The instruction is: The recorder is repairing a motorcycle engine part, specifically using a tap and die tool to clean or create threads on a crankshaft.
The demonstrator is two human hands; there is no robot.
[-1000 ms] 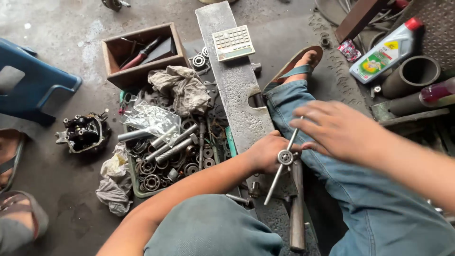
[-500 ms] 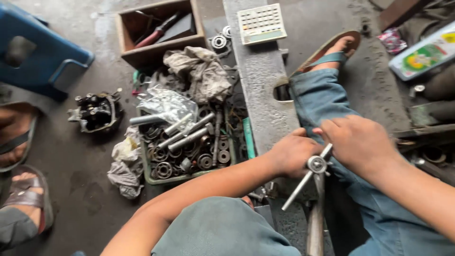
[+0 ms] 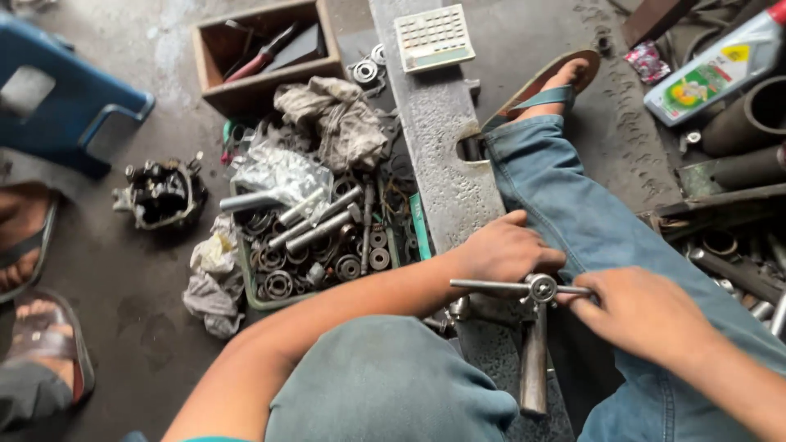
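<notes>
Grey concrete floor [image 3: 123,270], stained and gritty, everything laid out on it.

Steel beam [image 3: 438,139]: long, flat, pitted, with a notch cut in one edge; runs away from the seated person, whose denim leg [image 3: 573,213] lies beside it.

Blue plastic stool [image 3: 57,106], far corner, smooth.

Wooden box [image 3: 254,53]: open, holds red-handled pliers.

Green tray [image 3: 246,278]: heaped with bearings, rings and chrome sockets; a grey rag [image 3: 336,123] is bunched at its far end.

Oil bottle [image 3: 720,69]: grey plastic, lying on its side, well apart from the work.

Calculator [image 3: 434,37]: pale, flat, resting on the beam's far end.

T-handle wrench [image 3: 536,315]: bright round crossbar through a knurled hub, dull shaft pointing back toward the person, held over the beam's near end, between the knees.

Left hand [image 3: 503,250]: closed fist just behind the hub, the bar's left end jutting free.

Right hand [image 3: 643,315]: fingers curled narrowly about the bar's right end.

Handling note, as a judgement: the turn would go best with both hands pressing evenly and the shaft kept square, so the tool does not rock off whatever it seats on, which is hidden.
</notes>
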